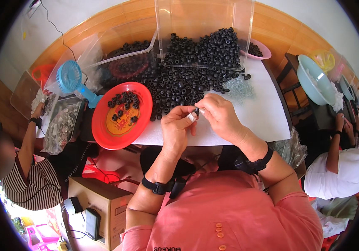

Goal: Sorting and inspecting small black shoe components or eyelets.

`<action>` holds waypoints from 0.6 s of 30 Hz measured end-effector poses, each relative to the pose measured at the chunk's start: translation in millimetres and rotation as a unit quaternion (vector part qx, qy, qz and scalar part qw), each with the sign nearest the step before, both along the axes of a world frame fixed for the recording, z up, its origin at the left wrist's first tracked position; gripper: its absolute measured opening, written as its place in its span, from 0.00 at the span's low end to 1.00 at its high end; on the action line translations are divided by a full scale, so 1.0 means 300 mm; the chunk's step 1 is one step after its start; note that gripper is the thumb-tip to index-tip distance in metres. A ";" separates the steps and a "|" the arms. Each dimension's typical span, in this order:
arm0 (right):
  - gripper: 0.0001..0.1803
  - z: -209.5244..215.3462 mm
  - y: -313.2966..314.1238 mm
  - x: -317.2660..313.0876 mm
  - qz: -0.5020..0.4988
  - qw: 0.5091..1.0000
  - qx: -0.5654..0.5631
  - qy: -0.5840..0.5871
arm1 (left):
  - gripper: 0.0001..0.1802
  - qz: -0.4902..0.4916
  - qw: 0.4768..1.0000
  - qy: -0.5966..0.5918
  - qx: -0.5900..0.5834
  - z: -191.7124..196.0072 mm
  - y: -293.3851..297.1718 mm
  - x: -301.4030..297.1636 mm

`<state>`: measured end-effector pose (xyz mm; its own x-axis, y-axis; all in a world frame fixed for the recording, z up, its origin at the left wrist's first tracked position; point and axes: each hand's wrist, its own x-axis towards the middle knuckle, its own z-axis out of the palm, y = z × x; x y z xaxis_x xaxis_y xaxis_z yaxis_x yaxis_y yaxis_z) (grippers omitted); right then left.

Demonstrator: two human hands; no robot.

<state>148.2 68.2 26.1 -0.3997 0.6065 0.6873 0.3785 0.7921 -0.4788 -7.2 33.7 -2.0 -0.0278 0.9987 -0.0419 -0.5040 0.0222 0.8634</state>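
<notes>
My left hand (176, 127) is closed in a pinch on a small black plastic part (196, 111), just over the table's front edge. White tape or a similar wrap (192, 116) covers its thumb tip. Meeting it from the right, my right hand (221, 119) has thumb and fingers pinched together at the same part; anything tiny between them is too small to make out. Beyond both hands spreads a heap of black ring-shaped plastic parts (183, 85). Small clear pieces (239, 88) lie in a pile right of the heap.
A red plate (100, 121) with several black parts juts over the table's front edge. Behind the heap a clear bin (204, 16) lies tipped. A blue fan (69, 77) and bagged clear pieces (60, 131) stand left. People sit at both sides; a cardboard box (116, 209) is below.
</notes>
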 end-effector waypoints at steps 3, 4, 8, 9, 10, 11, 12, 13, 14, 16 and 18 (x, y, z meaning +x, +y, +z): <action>0.08 0.006 0.002 0.002 -0.021 0.996 0.056 -0.059 | 0.07 0.005 1.000 0.001 -0.012 0.000 -0.005 0.003; 0.08 0.008 0.003 0.003 -0.029 0.992 0.080 -0.095 | 0.07 0.005 1.000 0.011 -0.010 -0.007 -0.003 0.003; 0.09 0.019 0.017 0.017 -0.005 0.992 0.078 -0.102 | 0.07 -0.001 1.000 0.022 0.003 -0.004 -0.010 0.007; 0.08 0.019 0.020 0.021 0.001 0.992 0.063 -0.107 | 0.07 -0.002 1.000 0.023 0.003 -0.004 -0.012 0.009; 0.08 0.018 0.022 0.024 0.006 0.993 0.048 -0.112 | 0.06 -0.005 0.999 0.045 0.014 -0.004 -0.013 0.011; 0.08 0.020 0.020 0.023 0.006 0.993 0.048 -0.112 | 0.06 -0.007 0.997 0.068 0.024 -0.003 -0.014 0.011; 0.08 0.024 0.018 0.022 0.012 0.994 0.032 -0.101 | 0.06 -0.008 0.997 0.069 0.024 -0.003 -0.015 0.012; 0.08 0.026 0.016 0.022 0.017 0.996 0.015 -0.090 | 0.06 -0.004 0.997 0.070 0.028 -0.004 -0.015 0.013; 0.08 0.021 0.018 0.022 0.017 0.996 0.015 -0.090 | 0.06 0.000 0.997 0.071 0.032 -0.004 -0.016 0.015; 0.08 0.007 0.023 0.022 0.031 0.996 -0.073 -0.027 | 0.06 -0.001 0.997 0.072 0.033 -0.003 -0.016 0.016; 0.08 0.016 0.012 0.020 0.021 0.993 -0.118 -0.020 | 0.05 0.001 0.997 0.074 0.032 -0.002 -0.020 0.012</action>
